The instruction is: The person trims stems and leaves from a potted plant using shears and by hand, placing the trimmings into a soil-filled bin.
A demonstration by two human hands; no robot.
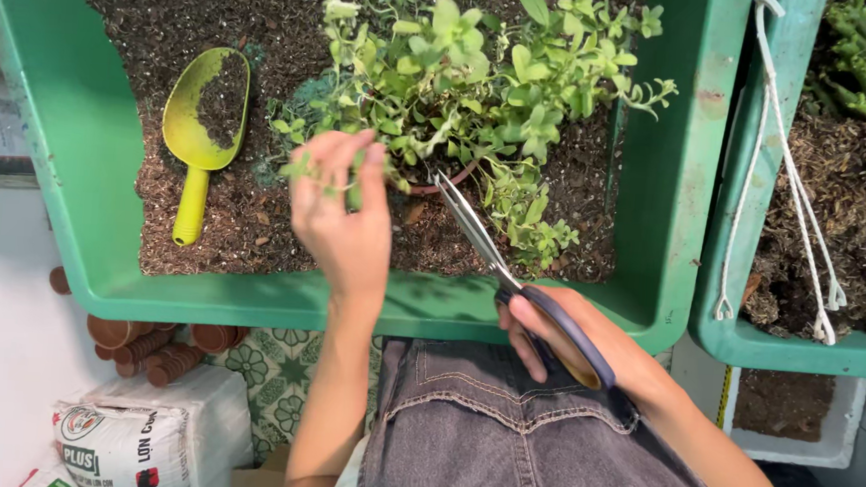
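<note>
Left hand (340,213) pinches plant sprig (309,169), frame centre; right hand (558,331) grips scissors (497,267), blades nearly shut, pointing up-left toward sprig.

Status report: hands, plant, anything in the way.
Left hand pinching a sprig. Right hand holds scissors, blades at the plant. Scoop off to the side.

Shiny metal scissors (511,278); smooth green plastic tub (672,188); coarse crumbly soil (254,223)

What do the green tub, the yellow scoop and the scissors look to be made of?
Green tub: moulded plastic, by its smooth, scuffed wall. Yellow scoop: plastic, matte, one piece. Scissors: shiny metal blades, dark, probably plastic handles, held in the right hand.
</note>
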